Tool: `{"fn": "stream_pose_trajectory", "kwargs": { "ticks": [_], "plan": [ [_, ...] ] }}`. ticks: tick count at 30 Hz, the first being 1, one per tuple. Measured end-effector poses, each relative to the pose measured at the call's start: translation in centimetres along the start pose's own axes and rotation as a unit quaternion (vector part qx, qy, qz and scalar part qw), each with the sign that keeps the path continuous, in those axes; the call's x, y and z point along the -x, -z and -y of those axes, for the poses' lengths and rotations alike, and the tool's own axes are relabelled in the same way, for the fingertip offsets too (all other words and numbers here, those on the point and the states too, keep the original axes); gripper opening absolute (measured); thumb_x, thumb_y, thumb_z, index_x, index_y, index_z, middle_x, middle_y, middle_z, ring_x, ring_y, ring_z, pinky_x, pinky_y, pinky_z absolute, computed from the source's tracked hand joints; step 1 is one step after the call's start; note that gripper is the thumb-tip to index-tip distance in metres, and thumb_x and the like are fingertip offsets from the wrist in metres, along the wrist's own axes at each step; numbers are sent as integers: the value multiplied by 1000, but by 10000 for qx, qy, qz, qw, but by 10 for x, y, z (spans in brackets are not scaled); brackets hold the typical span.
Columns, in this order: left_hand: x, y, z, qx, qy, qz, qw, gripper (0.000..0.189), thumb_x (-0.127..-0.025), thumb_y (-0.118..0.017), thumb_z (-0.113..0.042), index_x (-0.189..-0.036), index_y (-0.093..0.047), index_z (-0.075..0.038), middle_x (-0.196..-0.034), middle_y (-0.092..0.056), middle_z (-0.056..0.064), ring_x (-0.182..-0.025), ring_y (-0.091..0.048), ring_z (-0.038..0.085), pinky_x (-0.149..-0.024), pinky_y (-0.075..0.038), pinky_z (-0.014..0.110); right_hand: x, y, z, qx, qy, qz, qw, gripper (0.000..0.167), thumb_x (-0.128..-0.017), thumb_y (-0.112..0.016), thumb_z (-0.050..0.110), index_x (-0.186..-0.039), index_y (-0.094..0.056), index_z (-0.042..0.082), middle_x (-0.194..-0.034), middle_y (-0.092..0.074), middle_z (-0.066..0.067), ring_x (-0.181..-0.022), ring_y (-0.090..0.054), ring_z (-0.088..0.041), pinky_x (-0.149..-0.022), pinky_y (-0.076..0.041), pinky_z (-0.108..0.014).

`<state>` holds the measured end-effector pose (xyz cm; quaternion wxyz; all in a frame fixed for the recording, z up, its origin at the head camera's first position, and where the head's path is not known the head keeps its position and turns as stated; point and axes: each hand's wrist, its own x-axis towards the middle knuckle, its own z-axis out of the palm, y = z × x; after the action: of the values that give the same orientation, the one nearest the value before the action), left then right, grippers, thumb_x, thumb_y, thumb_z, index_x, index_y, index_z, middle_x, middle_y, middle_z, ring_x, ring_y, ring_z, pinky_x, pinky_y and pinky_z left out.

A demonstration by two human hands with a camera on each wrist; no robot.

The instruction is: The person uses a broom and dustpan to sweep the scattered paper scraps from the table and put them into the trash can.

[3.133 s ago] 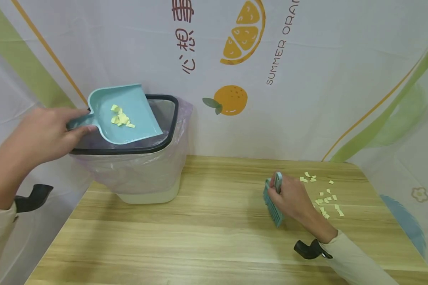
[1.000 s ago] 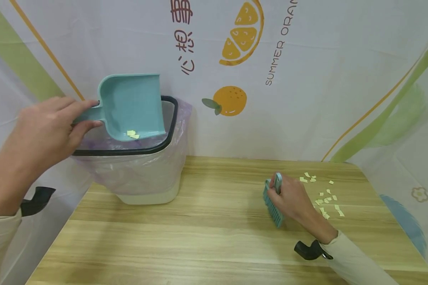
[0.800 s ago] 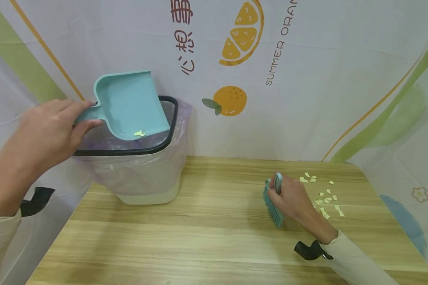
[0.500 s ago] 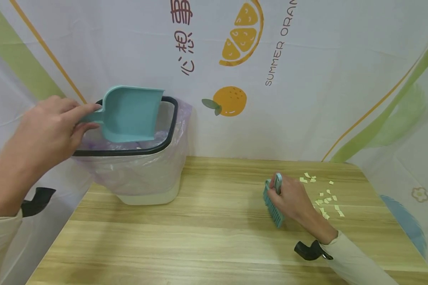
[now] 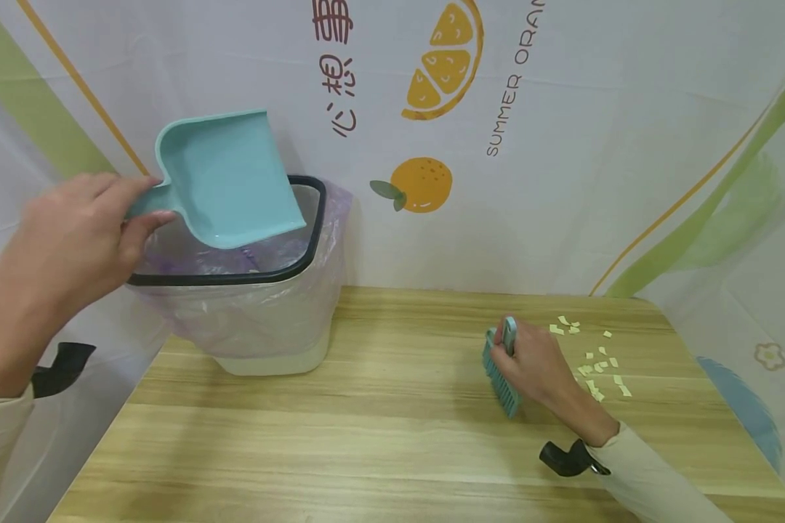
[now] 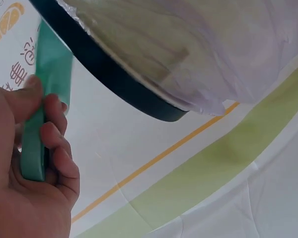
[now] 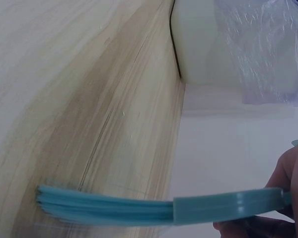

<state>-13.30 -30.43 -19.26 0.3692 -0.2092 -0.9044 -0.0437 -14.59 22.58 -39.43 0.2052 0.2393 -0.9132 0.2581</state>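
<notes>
My left hand (image 5: 72, 240) grips the handle of a light blue dustpan (image 5: 232, 178), which is tilted above a lined trash bin (image 5: 268, 319). No scraps show on the pan's face. In the left wrist view, the fingers curl round the dustpan's handle (image 6: 34, 144) beside the bin's dark rim (image 6: 109, 74). My right hand (image 5: 536, 363) holds a small blue hand brush (image 5: 500, 378) upright, bristles down on the table. The right wrist view shows its bristles (image 7: 109, 207) bent against the wood. Pale yellow paper scraps (image 5: 600, 367) lie just right of that hand.
The bin stands at the back left of the wooden table (image 5: 392, 436), a thin purple bag (image 5: 327, 240) over its rim. A printed white curtain (image 5: 562, 181) hangs behind the table. Black wrist mounts (image 5: 572, 459) sit at both cuffs.
The left hand has tipped and moved the dustpan over the bin. The yellow scraps on it slid down and left the pan. The right hand and brush have stayed in place.
</notes>
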Motion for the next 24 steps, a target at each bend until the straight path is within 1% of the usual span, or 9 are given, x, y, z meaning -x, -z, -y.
{"fn": "stream_pose_trajectory", "kwargs": {
  "ticks": [3,7,9,11,13,14,18,22,24],
  "plan": [
    [-1,2,0,-27,190,330,9993,39,-107,-72,-15,-131,-65,14,-102,-70,36,-92,-67,57,-74,-50,75,0,0,0,10,41,-20,10000,9,-90,-63,4,-85,-63,12,-68,-56,9,-59,-46,-5,-51,-42,-29],
    [-4,2,-3,34,360,789,9962,35,-113,-64,-21,-127,-65,11,-89,-68,29,-81,-65,51,-72,-49,73,0,0,0,-1,55,-32,10000,9,-90,-63,5,-85,-63,12,-68,-56,10,-59,-46,-6,-51,-42,-29],
    [-4,1,-4,54,302,884,9956,34,-115,-61,-24,-121,-65,9,-81,-63,22,-75,-62,45,-68,-49,68,0,0,0,-1,55,-29,10000,9,-90,-63,5,-85,-64,12,-68,-56,10,-59,-47,-6,-52,-42,-29],
    [-3,-1,-6,127,246,935,9952,36,-116,-59,-27,-119,-63,8,-79,-61,18,-73,-60,42,-68,-48,65,-1,0,-1,10,65,-34,10000,9,-89,-63,4,-85,-64,12,-68,-56,9,-59,-47,-6,-52,-42,-29],
    [-3,-4,-9,209,179,946,9951,37,-117,-58,-28,-120,-64,8,-81,-61,17,-76,-60,41,-68,-47,64,-1,0,-1,28,71,-42,10000,8,-89,-63,4,-85,-64,11,-69,-57,9,-59,-48,-6,-52,-43,-30],
    [-3,-5,-10,276,175,979,9947,37,-117,-58,-28,-122,-64,9,-84,-63,19,-78,-61,42,-70,-48,64,-1,0,-1,26,60,-33,10000,8,-89,-63,4,-85,-64,11,-69,-57,9,-59,-48,-6,-52,-43,-30],
    [-5,-9,-19,501,142,1153,9920,39,-116,-59,-25,-134,-63,10,-103,-71,27,-96,-67,50,-82,-50,68,-1,0,0,8,9,0,10000,8,-90,-64,5,-85,-64,11,-69,-57,8,-59,-48,-7,-51,-43,-30],
    [-7,-13,-30,680,17,1248,9898,36,-115,-59,-24,-133,-63,8,-110,-72,25,-101,-68,49,-87,-50,67,0,0,0,5,-1,7,10000,7,-90,-64,5,-86,-64,11,-69,-57,8,-60,-48,-7,-52,-43,-30],
    [-8,-15,-36,757,-134,1212,9896,35,-115,-60,-24,-130,-64,7,-110,-72,24,-101,-69,47,-85,-52,65,0,0,0,12,3,-2,10000,7,-90,-64,5,-86,-65,11,-70,-58,8,-61,-49,-7,-52,-44,-30]
  ]
}}
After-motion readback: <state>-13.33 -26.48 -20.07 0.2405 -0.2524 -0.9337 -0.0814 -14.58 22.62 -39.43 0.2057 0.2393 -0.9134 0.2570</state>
